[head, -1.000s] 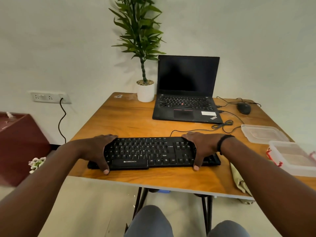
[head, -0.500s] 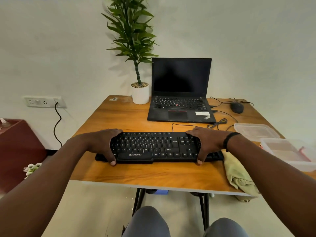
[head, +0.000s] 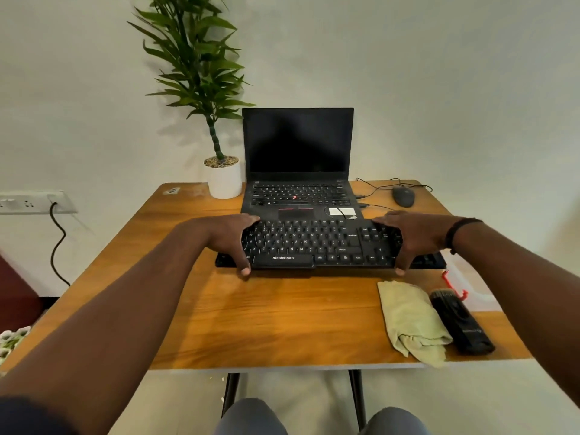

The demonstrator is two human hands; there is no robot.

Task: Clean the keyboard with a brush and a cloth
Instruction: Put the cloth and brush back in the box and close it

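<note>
A black keyboard [head: 317, 246] lies across the middle of the wooden table [head: 266, 318], its far edge against the laptop's front. My left hand [head: 230, 240] grips it near its left end, thumb at the near edge and fingers over the far edge. My right hand [head: 408, 238] grips it the same way near the right end. A folded pale green cloth [head: 411, 324] lies at the table's near right. A black brush [head: 459, 321] lies just right of the cloth, bristles pointing away from me.
An open black laptop [head: 298, 171] stands behind the keyboard, with a potted plant [head: 224, 180] to its left and a wired mouse [head: 403, 196] to its right. A clear plastic container with a red clip [head: 464, 277] sits at the right edge. A wall socket [head: 31, 202] is at left.
Both hands have pushed the keyboard away from me, up against the laptop. The view has tilted down, and the cloth and brush now show on the near right.
</note>
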